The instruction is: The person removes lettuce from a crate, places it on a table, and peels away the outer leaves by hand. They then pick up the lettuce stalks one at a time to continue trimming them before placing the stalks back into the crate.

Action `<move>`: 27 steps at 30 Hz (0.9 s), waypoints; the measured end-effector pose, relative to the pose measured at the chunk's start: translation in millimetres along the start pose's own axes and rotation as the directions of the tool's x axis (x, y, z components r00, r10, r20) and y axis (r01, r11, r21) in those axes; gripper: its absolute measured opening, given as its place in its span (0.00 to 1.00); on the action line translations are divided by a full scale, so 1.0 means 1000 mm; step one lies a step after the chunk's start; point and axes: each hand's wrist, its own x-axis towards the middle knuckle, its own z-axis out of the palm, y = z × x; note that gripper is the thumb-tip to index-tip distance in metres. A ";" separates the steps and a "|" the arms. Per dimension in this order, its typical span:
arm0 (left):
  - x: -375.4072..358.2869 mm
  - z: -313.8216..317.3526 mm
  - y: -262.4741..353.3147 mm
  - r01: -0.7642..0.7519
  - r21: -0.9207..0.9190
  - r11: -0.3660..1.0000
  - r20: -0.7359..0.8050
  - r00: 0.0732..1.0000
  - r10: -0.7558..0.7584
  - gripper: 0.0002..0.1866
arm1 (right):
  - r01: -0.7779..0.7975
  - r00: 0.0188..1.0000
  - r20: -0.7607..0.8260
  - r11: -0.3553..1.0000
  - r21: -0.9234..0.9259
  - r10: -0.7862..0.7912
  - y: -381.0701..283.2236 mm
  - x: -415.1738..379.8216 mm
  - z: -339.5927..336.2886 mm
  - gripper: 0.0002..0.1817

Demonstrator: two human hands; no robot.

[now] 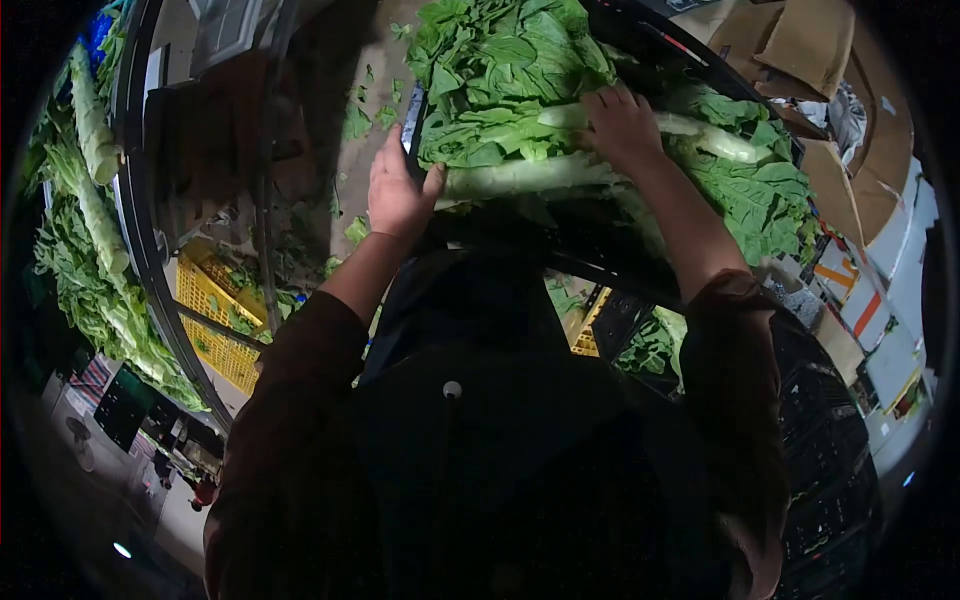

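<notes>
Leafy green vegetables with thick pale stalks lie in a black crate in front of me. My left hand is at the crate's left end, fingers apart and pointing away from me, its thumb close to the cut end of the nearest stalk. Farther right, my right hand rests over another stalk, its fingers bent down onto it; the fingertips are partly hidden, and whether they grip it is unclear. Broad leaves fill the crate's far side, and more leaves spread at its right end.
More stalked greens lie at far left behind a dark metal rail. A yellow crate stands low at left. Cardboard boxes are at upper right. Leaf scraps lie left of the black crate. Another black crate holding greens sits below.
</notes>
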 end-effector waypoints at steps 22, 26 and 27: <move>0.001 0.011 -0.004 -0.053 0.071 0.996 -0.048 0.997 0.056 0.34 | -0.577 0.187 -0.351 0.391 0.717 0.918 0.054 -0.031 0.069 0.45; 0.004 0.009 -0.008 -0.056 0.041 0.998 -0.012 0.998 0.056 0.35 | -0.468 0.259 -0.426 0.498 0.730 0.867 0.059 -0.077 0.057 0.40; 0.004 0.007 -0.006 -0.089 0.040 0.995 -0.011 0.996 0.089 0.35 | -0.383 0.259 -0.516 0.577 0.722 0.817 0.064 -0.097 0.055 0.39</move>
